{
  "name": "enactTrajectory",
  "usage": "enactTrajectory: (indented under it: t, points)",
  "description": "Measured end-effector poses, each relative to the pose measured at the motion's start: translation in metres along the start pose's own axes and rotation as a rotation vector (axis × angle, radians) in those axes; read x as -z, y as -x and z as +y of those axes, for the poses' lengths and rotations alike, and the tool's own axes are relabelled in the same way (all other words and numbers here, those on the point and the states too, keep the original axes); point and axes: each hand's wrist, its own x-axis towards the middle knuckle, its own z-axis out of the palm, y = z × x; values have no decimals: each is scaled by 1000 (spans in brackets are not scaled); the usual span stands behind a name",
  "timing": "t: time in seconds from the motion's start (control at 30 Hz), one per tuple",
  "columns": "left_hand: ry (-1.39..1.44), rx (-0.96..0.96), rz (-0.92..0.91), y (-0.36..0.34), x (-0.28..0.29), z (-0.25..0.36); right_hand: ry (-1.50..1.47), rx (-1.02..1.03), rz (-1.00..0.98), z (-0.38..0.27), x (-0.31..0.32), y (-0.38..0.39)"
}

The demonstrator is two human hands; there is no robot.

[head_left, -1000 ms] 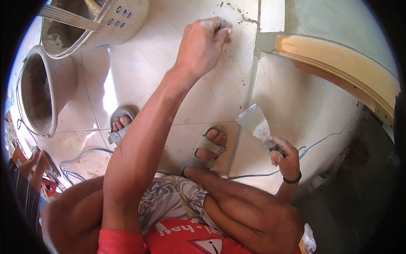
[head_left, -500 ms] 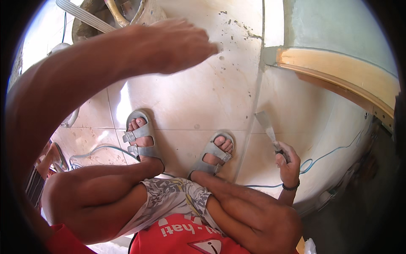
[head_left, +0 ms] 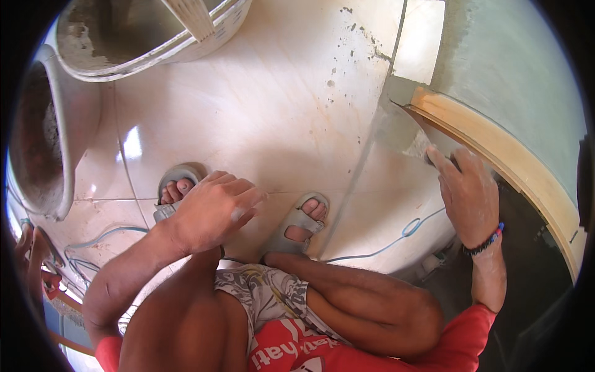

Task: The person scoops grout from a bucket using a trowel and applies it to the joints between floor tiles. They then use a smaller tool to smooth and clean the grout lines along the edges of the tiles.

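Note:
My right hand (head_left: pixel 469 192) grips a putty knife, its index finger reaching along towards the blade. The wide putty knife blade (head_left: pixel 404 133), smeared with grey, lies against the floor beside the end of a curved-looking wooden strip (head_left: pixel 496 146). Grey filler (head_left: pixel 401 90) shows at that end of the wood. My left hand (head_left: pixel 214 208) hangs over my left knee and foot, fingers loosely bent and thumb a little apart. Nothing shows in it, and a pale smudge marks its thumb.
A white bucket (head_left: pixel 180 54) with grey residue stands at the far left. Nearer is another pale container (head_left: pixel 65 133), dark inside. A blue cable (head_left: pixel 372 253) crosses the tiles near my sandals. Another person's foot (head_left: pixel 49 248) shows at the left edge.
My right hand has carried the putty knife forward and right to the wooden strip. My left arm has drawn back from the far bucket to above my left knee. The view has shifted left.

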Motion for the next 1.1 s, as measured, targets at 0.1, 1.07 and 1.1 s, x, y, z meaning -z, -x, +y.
enactTrajectory:
  t: [0.1, 1.07, 1.1]
  points:
    - [24, 25, 49, 12, -9, -12, 100, 37, -61, -2, -3, -33]
    - [-58, 207, 44, 25, -18, -36, 233, 12, -124, 20, -24, -84]
    - [-60, 207, 44, 25, -19, -36, 235, 4, -133, 20, -24, -84]
